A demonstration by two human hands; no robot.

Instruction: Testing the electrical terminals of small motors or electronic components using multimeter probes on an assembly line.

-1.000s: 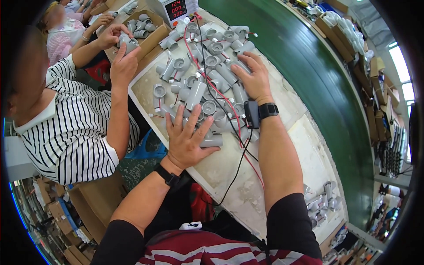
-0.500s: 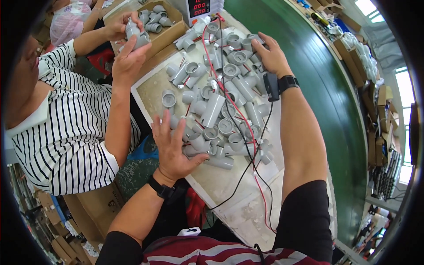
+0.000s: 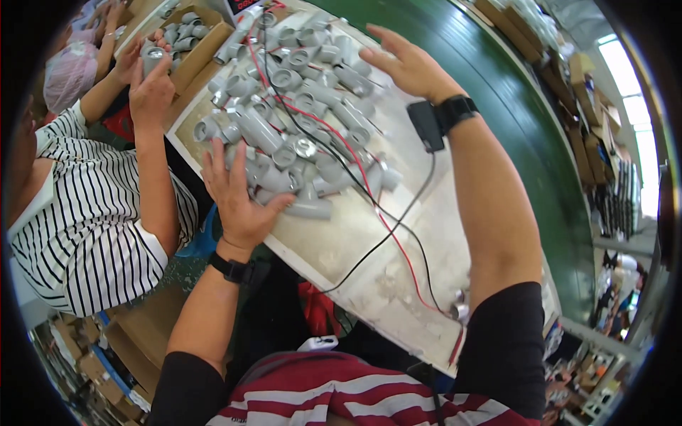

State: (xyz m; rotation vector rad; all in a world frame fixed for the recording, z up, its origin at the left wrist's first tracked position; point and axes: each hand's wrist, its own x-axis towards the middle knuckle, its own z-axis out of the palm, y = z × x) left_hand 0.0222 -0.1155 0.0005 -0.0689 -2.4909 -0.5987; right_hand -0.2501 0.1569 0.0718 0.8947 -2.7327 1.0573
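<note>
grey pipe fittings (image 3: 259,131) lay heaped at 11 o'clock on a surface (image 3: 341,245), left hand (image 3: 241,206) splayed at their 7 o'clock, right hand (image 3: 408,67) outstretched at their 2, red-digit display (image 3: 245,4) glowed, partly cut off

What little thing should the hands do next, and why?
Perhaps bring the right hand in against the right side of the grey pipe fittings. It is open, looks empty and seems apart from them, while the left hand is spread at their near left edge. Together, the hands could keep the heap in from both sides.
</note>
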